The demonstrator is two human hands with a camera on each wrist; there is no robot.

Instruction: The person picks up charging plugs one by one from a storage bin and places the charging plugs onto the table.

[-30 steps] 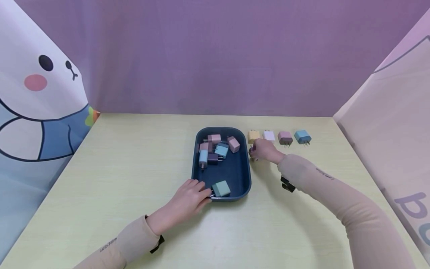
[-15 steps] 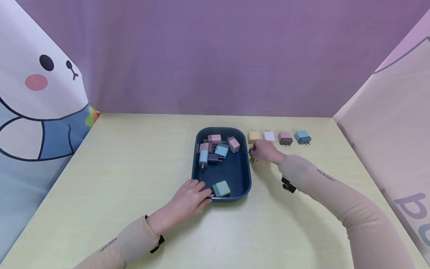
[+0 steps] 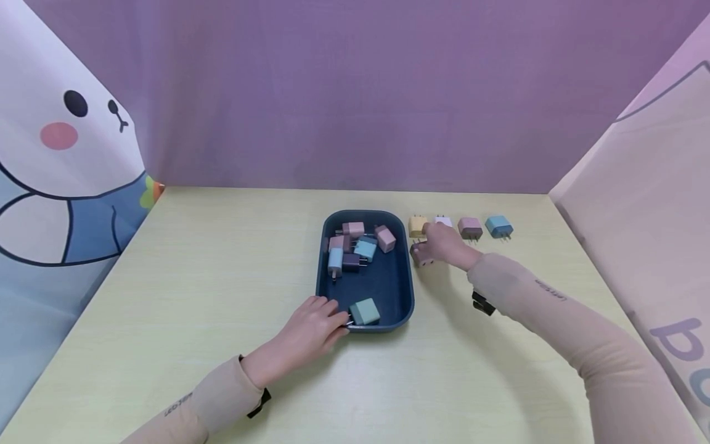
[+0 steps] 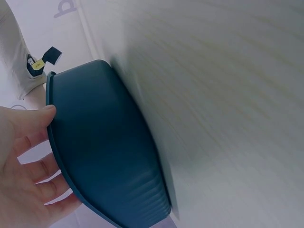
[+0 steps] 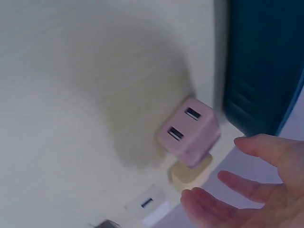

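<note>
A dark blue tray (image 3: 384, 285) stands on the table, and my left hand (image 3: 309, 327) pinches its near left rim. In the left wrist view the thumb lies on the outside of the tray wall (image 4: 102, 137), the fingers over the far side of the rim. Just right of the tray sits a pink USB charger (image 5: 192, 135), its two ports facing the right wrist camera. My right hand (image 3: 448, 243) is beside it, fingers apart and holding nothing. Behind the charger are a yellow charger (image 3: 416, 226) and a white charger (image 3: 443, 220), the white one partly hidden by this hand.
Farther right lie a mauve charger (image 3: 470, 229) and a blue charger (image 3: 500, 226). Inside the tray are several chargers, among them a green one (image 3: 365, 312) near the left fingers and a dark purple one (image 3: 351, 263). A purple curtain (image 3: 355, 98) hangs behind the table.
My right hand has let go of the pink charger and shifted slightly right and away, leaving the charger on the table. The left hand and the tray have stayed in place.
</note>
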